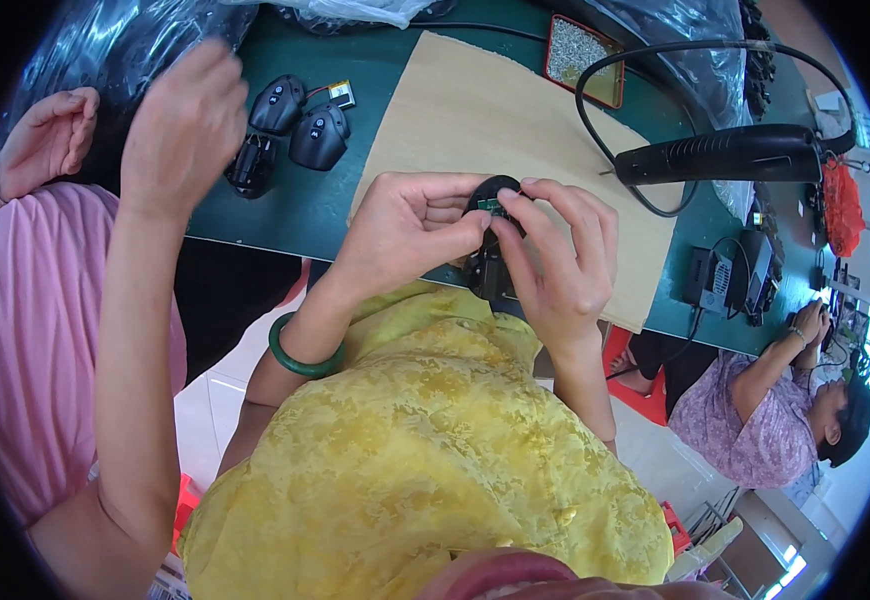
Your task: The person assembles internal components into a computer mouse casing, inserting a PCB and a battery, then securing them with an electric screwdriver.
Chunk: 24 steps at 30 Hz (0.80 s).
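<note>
In front of my yellow top, both hands hold a black plastic housing [489, 272] over the near edge of the table. Inside its upper part shows a small green circuit board [491, 206]. My left hand [395, 235] grips the housing from the left, its thumb lying by the board. From the right, my right hand [567, 245] closes on it, with the thumb and index finger at the board and upper rim. Fingertips hide part of the board, and whatever small piece they might pinch cannot be made out.
A cardboard sheet [435, 120] covers the green table [385, 60]. On it rests a black corded handheld tool [720, 155]. A red tray [583, 60] holds small metal pieces. Several black housings [320, 137] and a small battery [341, 95] lie left, near a co-worker's raised hand [187, 130]. Another person [755, 410] sits right.
</note>
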Motion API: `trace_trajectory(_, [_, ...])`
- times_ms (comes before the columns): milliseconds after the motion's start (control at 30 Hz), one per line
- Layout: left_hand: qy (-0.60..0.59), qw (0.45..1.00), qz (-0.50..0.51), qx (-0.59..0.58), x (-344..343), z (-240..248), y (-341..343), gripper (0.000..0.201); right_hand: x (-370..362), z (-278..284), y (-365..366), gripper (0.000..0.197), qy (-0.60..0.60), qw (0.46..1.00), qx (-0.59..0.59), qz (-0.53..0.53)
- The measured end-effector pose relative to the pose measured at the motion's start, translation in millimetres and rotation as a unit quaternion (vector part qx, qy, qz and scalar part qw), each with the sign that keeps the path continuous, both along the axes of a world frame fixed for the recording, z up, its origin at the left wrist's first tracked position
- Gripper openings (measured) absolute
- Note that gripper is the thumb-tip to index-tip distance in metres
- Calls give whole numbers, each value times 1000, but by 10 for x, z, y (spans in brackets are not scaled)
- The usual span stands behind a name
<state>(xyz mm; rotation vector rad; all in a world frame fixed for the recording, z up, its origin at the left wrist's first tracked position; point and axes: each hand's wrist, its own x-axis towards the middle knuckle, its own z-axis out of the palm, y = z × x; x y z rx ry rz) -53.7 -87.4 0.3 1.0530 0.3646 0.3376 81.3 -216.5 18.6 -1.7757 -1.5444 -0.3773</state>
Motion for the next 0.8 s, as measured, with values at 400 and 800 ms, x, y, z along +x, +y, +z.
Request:
trace_trajectory(400, [0, 1000, 1, -6, -11, -52, 43, 41, -1, 60, 12, 28, -90, 995, -10, -33])
trace_trajectory(800, [-3, 996, 26, 81, -2, -93, -51, 43, -157, 57, 38, 26, 12, 996, -4, -89])
